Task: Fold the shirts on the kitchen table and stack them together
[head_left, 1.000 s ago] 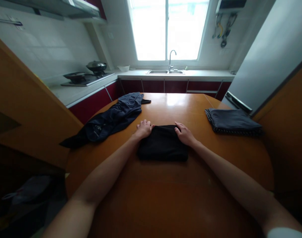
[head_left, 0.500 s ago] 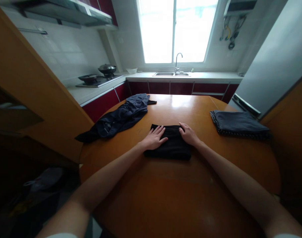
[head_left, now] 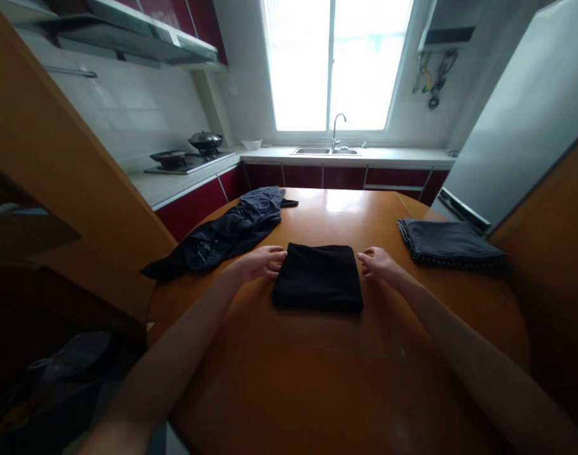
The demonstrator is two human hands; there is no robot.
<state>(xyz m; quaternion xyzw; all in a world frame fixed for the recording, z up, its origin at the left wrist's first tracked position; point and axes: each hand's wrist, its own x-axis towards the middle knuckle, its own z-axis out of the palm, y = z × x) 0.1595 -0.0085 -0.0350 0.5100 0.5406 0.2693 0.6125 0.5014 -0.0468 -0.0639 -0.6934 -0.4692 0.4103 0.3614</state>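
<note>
A black garment (head_left: 320,279), folded into a flat, roughly square bundle, lies on the wooden table (head_left: 289,379) in front of me. Its exact kind cannot be made out. My left hand (head_left: 260,262) is by its left edge, fingers apart and bent, the tips close to the cloth. On the other side, my right hand (head_left: 378,263) hovers just off the right edge with loosely curled fingers and nothing visible in them. Whether the left fingertips touch the cloth is hard to tell.
Crumpled dark blue clothing (head_left: 227,230) lies along the table's left side. A folded stack of grey cloth (head_left: 453,242) sits at the right, near the fridge (head_left: 502,120). Beyond the table are a sink (head_left: 312,151) and a stove with pans (head_left: 206,140).
Both hands have come off the top of the black garment and moved outward to its left and right sides. The garment stays in place; the camera view has tilted up slightly.
</note>
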